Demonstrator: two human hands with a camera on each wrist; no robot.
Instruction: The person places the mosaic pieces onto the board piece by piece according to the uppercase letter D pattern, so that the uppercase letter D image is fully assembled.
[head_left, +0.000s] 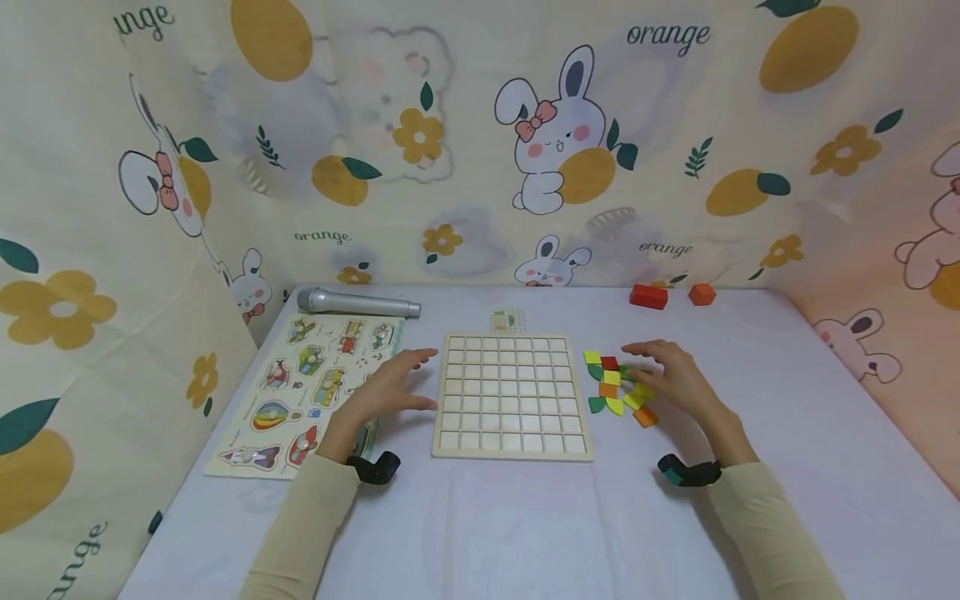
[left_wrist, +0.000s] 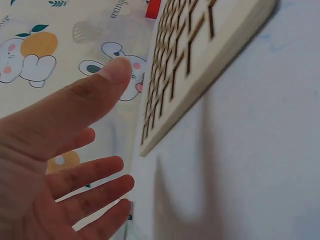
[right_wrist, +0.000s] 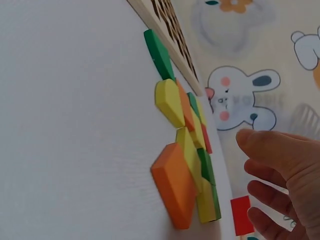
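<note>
The left hand (head_left: 390, 385) hovers with fingers spread and relaxed at 9 o'clock of the grid board (head_left: 512, 395), holding nothing, partly over the picture puzzle (head_left: 300, 392). The right hand (head_left: 671, 375), fingers loosely extended, rests at the tiles (head_left: 617, 387), which lie clustered on the table (head_left: 525, 525) at 3 o'clock of the board.

A grey microphone (head_left: 358, 302) lies at the far left of the table, just beyond a picture peg puzzle board (head_left: 303, 392) along the left side. A small gridded card (head_left: 507, 320) lies far centre. At far right sit a red block (head_left: 648, 296) and an orange block (head_left: 701, 293), near each other. Rabbit-and-orange print cloth (head_left: 480, 142) lines the walls.
</note>
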